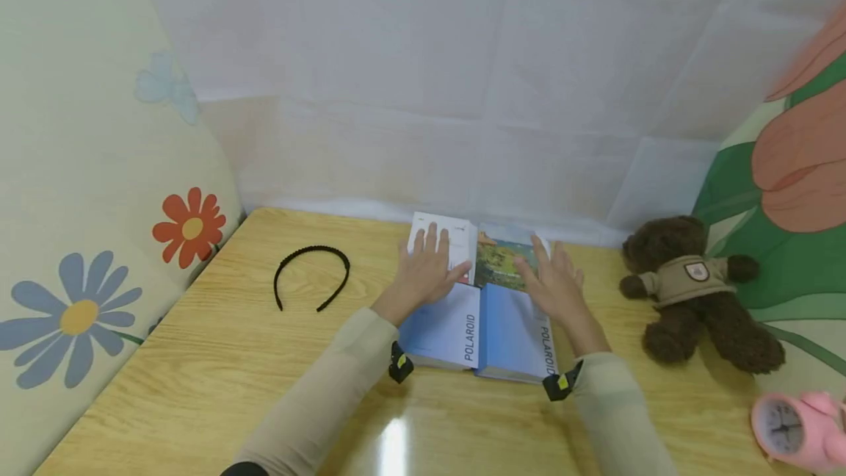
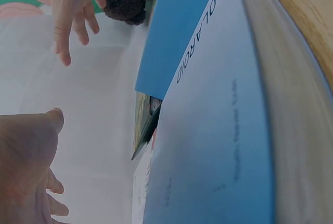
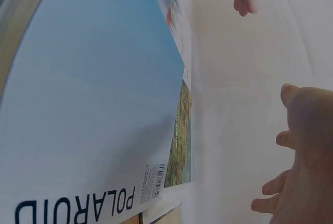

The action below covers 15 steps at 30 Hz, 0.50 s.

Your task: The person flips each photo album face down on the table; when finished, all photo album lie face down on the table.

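Two blue books marked POLAROID lie side by side on the table, the left blue book (image 1: 441,330) and the right blue book (image 1: 509,329). Behind them lie a white-covered book (image 1: 459,235) on the left and a book with a landscape picture cover (image 1: 497,259) on the right. My left hand (image 1: 425,272), fingers spread, is above the white book and holds nothing. Over the picture book's right side is my right hand (image 1: 557,283), its fingers extended and holding nothing. Both wrist views show a gap between the left hand (image 2: 26,156), the right hand (image 3: 317,156) and the covers.
A black headband (image 1: 313,248) lies left of the books on the wooden table (image 1: 218,358). To the right are a brown teddy bear (image 1: 694,292) in a beige top and a pink alarm clock (image 1: 803,428). White cloth (image 1: 396,79) hangs behind the table.
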Each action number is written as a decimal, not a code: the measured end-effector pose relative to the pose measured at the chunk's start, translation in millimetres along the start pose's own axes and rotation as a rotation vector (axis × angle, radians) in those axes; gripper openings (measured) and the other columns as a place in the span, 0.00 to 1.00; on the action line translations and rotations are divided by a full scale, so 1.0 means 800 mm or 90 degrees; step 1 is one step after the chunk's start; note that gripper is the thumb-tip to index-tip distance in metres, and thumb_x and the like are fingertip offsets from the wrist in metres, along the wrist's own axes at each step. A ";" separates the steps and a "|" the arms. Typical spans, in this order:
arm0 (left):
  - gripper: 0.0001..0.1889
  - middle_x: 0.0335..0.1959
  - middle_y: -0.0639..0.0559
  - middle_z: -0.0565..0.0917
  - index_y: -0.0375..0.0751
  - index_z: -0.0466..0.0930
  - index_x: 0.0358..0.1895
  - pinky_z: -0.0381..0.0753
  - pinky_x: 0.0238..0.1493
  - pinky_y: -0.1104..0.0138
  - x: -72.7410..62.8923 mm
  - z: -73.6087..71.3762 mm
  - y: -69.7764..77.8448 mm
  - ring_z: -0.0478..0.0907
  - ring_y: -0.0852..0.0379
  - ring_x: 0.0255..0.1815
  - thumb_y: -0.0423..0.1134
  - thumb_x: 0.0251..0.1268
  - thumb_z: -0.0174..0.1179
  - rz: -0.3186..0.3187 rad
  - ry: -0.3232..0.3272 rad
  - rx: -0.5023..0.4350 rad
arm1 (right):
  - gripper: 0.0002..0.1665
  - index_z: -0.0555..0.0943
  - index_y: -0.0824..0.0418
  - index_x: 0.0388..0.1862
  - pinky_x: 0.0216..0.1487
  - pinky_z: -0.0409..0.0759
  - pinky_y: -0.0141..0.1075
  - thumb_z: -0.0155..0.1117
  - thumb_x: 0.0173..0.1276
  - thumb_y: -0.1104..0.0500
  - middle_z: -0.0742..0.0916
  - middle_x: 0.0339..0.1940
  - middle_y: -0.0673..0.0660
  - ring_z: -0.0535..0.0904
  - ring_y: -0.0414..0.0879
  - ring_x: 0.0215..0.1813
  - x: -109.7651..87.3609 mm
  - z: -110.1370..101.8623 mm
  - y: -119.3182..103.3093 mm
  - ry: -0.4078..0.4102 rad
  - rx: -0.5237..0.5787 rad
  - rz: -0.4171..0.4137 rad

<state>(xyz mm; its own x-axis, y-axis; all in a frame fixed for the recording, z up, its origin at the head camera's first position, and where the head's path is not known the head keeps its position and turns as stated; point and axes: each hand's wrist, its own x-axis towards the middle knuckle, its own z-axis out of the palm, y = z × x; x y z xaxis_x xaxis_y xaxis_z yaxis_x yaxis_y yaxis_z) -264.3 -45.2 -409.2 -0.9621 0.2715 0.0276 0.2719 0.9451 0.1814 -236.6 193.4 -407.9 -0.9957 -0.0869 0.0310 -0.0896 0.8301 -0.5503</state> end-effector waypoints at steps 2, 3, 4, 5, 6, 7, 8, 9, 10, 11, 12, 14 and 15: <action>0.44 0.80 0.35 0.43 0.35 0.44 0.79 0.43 0.73 0.37 -0.002 -0.001 -0.001 0.45 0.35 0.78 0.66 0.75 0.34 -0.003 -0.002 0.000 | 0.43 0.44 0.53 0.83 0.68 0.26 0.70 0.34 0.78 0.34 0.41 0.79 0.72 0.35 0.71 0.78 0.000 0.000 -0.003 0.000 0.000 0.000; 0.44 0.80 0.35 0.43 0.35 0.44 0.79 0.43 0.73 0.37 -0.003 -0.002 -0.001 0.45 0.35 0.78 0.66 0.75 0.35 -0.005 -0.002 -0.001 | 0.43 0.44 0.53 0.83 0.69 0.26 0.70 0.34 0.78 0.33 0.41 0.79 0.72 0.35 0.71 0.78 0.000 0.001 -0.004 0.000 -0.002 -0.002; 0.44 0.80 0.35 0.43 0.35 0.44 0.79 0.43 0.73 0.37 -0.004 -0.003 -0.001 0.45 0.35 0.78 0.66 0.75 0.36 -0.007 0.000 -0.004 | 0.43 0.45 0.53 0.83 0.69 0.26 0.70 0.34 0.78 0.33 0.41 0.79 0.72 0.36 0.71 0.78 -0.001 0.000 -0.005 0.002 -0.002 -0.003; 0.44 0.80 0.35 0.44 0.35 0.44 0.79 0.44 0.73 0.37 -0.005 -0.004 -0.001 0.45 0.35 0.78 0.66 0.75 0.36 -0.009 0.001 -0.003 | 0.43 0.46 0.53 0.83 0.69 0.27 0.70 0.33 0.78 0.33 0.42 0.79 0.73 0.37 0.71 0.78 -0.001 0.000 -0.007 0.003 -0.004 -0.005; 0.44 0.80 0.35 0.43 0.35 0.44 0.79 0.44 0.73 0.37 -0.006 -0.005 -0.001 0.45 0.35 0.78 0.66 0.75 0.37 -0.012 0.001 -0.004 | 0.44 0.46 0.53 0.83 0.69 0.27 0.71 0.32 0.77 0.32 0.42 0.79 0.73 0.37 0.71 0.78 0.000 0.001 -0.008 0.004 -0.006 -0.008; 0.44 0.80 0.35 0.43 0.35 0.44 0.79 0.44 0.73 0.37 -0.007 -0.006 -0.001 0.45 0.35 0.78 0.66 0.75 0.36 -0.015 -0.001 -0.004 | 0.44 0.46 0.53 0.83 0.69 0.27 0.71 0.32 0.77 0.31 0.42 0.79 0.73 0.37 0.71 0.78 0.000 0.001 -0.009 0.002 -0.007 -0.010; 0.44 0.80 0.34 0.43 0.35 0.45 0.79 0.44 0.73 0.37 -0.008 -0.007 -0.001 0.45 0.36 0.78 0.66 0.75 0.37 -0.017 -0.003 -0.004 | 0.44 0.46 0.53 0.83 0.69 0.27 0.71 0.32 0.77 0.31 0.42 0.79 0.73 0.37 0.71 0.78 0.000 0.002 -0.009 0.001 -0.006 -0.011; 0.44 0.80 0.34 0.44 0.35 0.45 0.79 0.44 0.73 0.37 -0.008 -0.008 -0.001 0.45 0.36 0.78 0.66 0.75 0.37 -0.017 -0.003 -0.002 | 0.45 0.46 0.53 0.83 0.69 0.28 0.71 0.31 0.77 0.30 0.42 0.79 0.73 0.37 0.71 0.78 0.000 0.002 -0.010 -0.002 -0.010 -0.012; 0.44 0.80 0.34 0.44 0.35 0.45 0.79 0.44 0.73 0.37 -0.008 -0.009 -0.001 0.45 0.36 0.78 0.66 0.75 0.36 -0.016 -0.003 0.001 | 0.45 0.45 0.53 0.83 0.68 0.28 0.71 0.30 0.76 0.30 0.42 0.79 0.73 0.37 0.72 0.78 0.001 0.003 -0.010 -0.003 -0.011 -0.013; 0.44 0.79 0.34 0.44 0.35 0.46 0.79 0.45 0.73 0.37 -0.008 -0.010 -0.001 0.45 0.35 0.78 0.66 0.75 0.36 -0.015 -0.001 0.002 | 0.46 0.45 0.53 0.83 0.69 0.28 0.71 0.29 0.76 0.29 0.41 0.79 0.73 0.37 0.71 0.78 0.001 0.003 -0.010 -0.004 -0.012 -0.012; 0.44 0.79 0.34 0.44 0.35 0.45 0.79 0.45 0.73 0.37 -0.008 -0.011 -0.001 0.45 0.36 0.78 0.66 0.75 0.36 -0.013 0.001 0.002 | 0.46 0.44 0.53 0.83 0.69 0.27 0.71 0.28 0.75 0.28 0.41 0.79 0.73 0.36 0.71 0.78 0.002 0.003 -0.010 -0.005 -0.012 -0.012; 0.44 0.79 0.34 0.45 0.35 0.46 0.79 0.45 0.73 0.37 -0.007 -0.013 0.000 0.46 0.35 0.78 0.67 0.75 0.35 -0.009 0.007 0.005 | 0.47 0.44 0.52 0.83 0.69 0.27 0.71 0.28 0.75 0.28 0.41 0.79 0.73 0.35 0.71 0.78 0.003 0.001 -0.011 -0.004 -0.012 -0.012; 0.44 0.79 0.34 0.45 0.35 0.46 0.79 0.46 0.73 0.37 -0.006 -0.014 0.000 0.46 0.36 0.78 0.67 0.74 0.35 -0.007 0.011 0.006 | 0.48 0.44 0.52 0.83 0.69 0.27 0.71 0.27 0.74 0.27 0.41 0.79 0.72 0.35 0.71 0.78 0.003 0.000 -0.011 -0.003 -0.014 -0.013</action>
<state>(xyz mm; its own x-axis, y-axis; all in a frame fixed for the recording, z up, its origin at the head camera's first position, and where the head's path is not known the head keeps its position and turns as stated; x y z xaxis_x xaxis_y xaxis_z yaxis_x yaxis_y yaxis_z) -260.1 -48.5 -398.6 -0.9652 0.2581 0.0430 0.2616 0.9495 0.1731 -238.6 185.5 -402.9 -0.9936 -0.1060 0.0379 -0.1099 0.8397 -0.5317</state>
